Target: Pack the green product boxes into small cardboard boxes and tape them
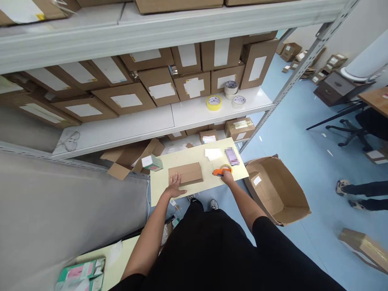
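A closed brown cardboard box (pixel 189 173) lies on the pale yellow tabletop (pixel 163 194). My left hand (pixel 174 187) rests on the near left part of the box with its fingers spread. To the right, my right hand (pixel 227 178) is closed around an orange tape dispenser (pixel 217 172), which carries a roll of yellowish tape. The dispenser is close to the table surface, apart from the box; whether it touches the table I cannot tell. Beyond it lie some white paper labels (pixel 213 154) and a blurred purple item (pixel 232 156). A small green and white box (pixel 152 163) sits at the table's left corner.
Behind the table, a metal shelf (pixel 136 126) bears several labelled cartons (pixel 192 85) and tape rolls (pixel 214 102). A large open carton (pixel 274 190) stands on the floor at right. Further right are a person's legs (pixel 368 190) and another carton (pixel 363 246).
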`<action>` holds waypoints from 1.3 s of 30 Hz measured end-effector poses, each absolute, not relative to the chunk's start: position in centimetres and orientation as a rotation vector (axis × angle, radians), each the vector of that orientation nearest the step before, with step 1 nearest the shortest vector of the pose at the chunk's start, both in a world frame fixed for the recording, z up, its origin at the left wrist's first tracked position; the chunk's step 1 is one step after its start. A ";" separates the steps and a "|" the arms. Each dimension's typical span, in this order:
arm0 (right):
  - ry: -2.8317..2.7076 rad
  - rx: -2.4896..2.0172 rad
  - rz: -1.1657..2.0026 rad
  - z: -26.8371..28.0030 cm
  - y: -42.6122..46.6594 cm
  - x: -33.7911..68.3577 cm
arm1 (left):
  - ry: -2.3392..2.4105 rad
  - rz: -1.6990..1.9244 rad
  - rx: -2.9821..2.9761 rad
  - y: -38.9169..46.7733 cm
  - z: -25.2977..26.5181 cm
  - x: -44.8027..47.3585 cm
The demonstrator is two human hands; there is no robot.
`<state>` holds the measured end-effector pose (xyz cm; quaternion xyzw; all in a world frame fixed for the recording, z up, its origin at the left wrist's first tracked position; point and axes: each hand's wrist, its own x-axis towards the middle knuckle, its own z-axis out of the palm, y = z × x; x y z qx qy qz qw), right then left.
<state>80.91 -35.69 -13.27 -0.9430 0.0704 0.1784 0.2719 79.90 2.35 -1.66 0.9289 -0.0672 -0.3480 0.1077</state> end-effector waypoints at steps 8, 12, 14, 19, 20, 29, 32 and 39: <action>0.289 -2.499 0.417 -13.3 -35.2 82.2 | -0.112 -1.033 2.752 1.5 -0.8 78.9; 0.168 -2.378 0.360 -10.6 -35.3 83.0 | -0.085 -1.058 2.791 0.9 -0.7 78.4; 0.105 -2.215 0.329 -8.3 -34.2 83.0 | -0.068 -1.053 2.820 0.7 -0.8 78.2; -0.237 -1.840 0.269 -1.6 -28.0 82.3 | -0.057 -1.019 2.834 0.3 -1.0 77.9; -0.289 -1.804 0.280 -0.7 -26.7 82.2 | -0.045 -1.010 2.835 0.2 -1.0 77.9; -0.383 -1.731 0.420 -0.1 -22.8 81.5 | 0.012 -0.878 2.724 0.4 0.0 77.8; -0.403 -1.696 0.423 -0.3 -23.2 81.5 | 0.077 -0.738 2.615 0.7 0.8 78.1; -0.419 -1.706 0.432 -0.6 -23.0 81.4 | 0.414 -0.260 1.974 -0.7 3.3 81.5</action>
